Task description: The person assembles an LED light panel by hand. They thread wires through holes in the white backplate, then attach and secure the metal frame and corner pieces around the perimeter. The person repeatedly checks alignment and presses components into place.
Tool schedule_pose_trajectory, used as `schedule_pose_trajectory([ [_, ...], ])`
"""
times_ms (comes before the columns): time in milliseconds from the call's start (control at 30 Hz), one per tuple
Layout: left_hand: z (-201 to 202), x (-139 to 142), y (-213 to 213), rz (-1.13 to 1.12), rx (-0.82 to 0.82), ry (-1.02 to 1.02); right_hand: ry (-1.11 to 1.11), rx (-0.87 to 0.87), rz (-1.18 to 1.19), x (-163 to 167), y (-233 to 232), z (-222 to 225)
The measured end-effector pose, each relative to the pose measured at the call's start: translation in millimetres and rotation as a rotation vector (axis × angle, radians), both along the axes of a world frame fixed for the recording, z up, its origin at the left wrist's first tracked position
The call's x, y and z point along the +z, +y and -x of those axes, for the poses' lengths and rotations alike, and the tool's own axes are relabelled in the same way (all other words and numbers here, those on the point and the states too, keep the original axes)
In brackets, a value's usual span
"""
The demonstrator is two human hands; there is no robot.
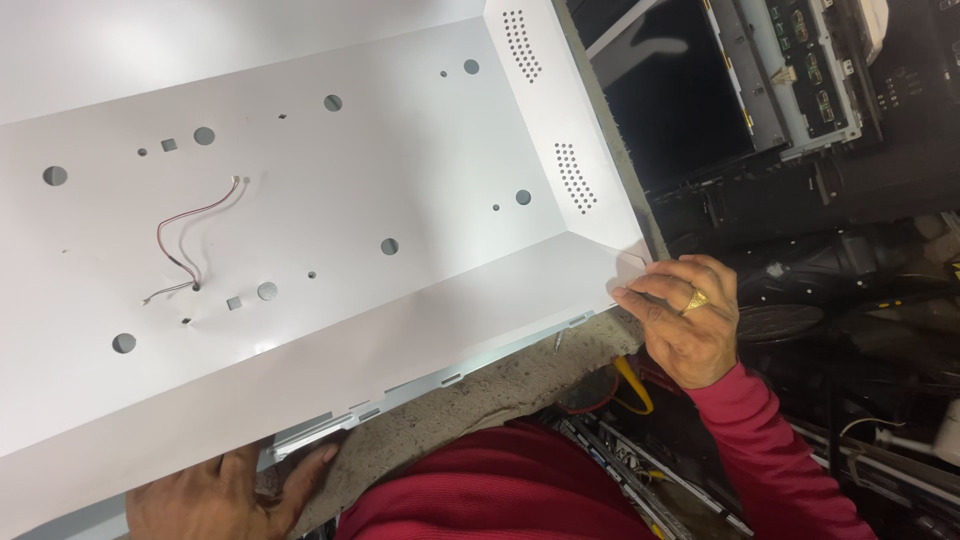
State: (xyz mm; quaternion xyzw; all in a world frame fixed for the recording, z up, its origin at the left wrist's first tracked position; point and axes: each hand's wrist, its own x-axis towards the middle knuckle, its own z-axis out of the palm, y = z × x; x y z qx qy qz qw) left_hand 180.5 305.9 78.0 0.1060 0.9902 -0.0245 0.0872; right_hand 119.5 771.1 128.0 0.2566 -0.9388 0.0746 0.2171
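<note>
The white sheet (pixel 300 200) fills the view, lying in a shallow tray on the bench (pixel 480 390), its corner under the right hand's fingertips. To seat it well, I would press corners and edge evenly, not crease it. The right hand (pixel 690 320), half open, pinches nothing; its fingertips rest flat on the folded corner. The left hand (pixel 225 490), open and flat, presses the near edge, gripping nothing. Far left of the right hand, a thin wire (pixel 190 235) pokes through a hole; keep it unpinched. A screw (pixel 557 340) lies just left of that hand.
</note>
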Motion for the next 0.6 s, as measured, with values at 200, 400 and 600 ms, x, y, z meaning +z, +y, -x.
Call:
schedule_pose_trajectory([
  [200, 2, -2, 0, -0.053, -0.14, 0.23, -0.038, 0.081, -0.123, 8, 9, 6],
  [400, 7, 7, 5, -0.051, -0.139, 0.225, -0.038, 0.144, -0.175, 7, 14, 8],
  [600, 8, 11, 7, -0.117, -0.11, 0.201, 0.002, 0.117, -0.197, -2, 15, 3],
])
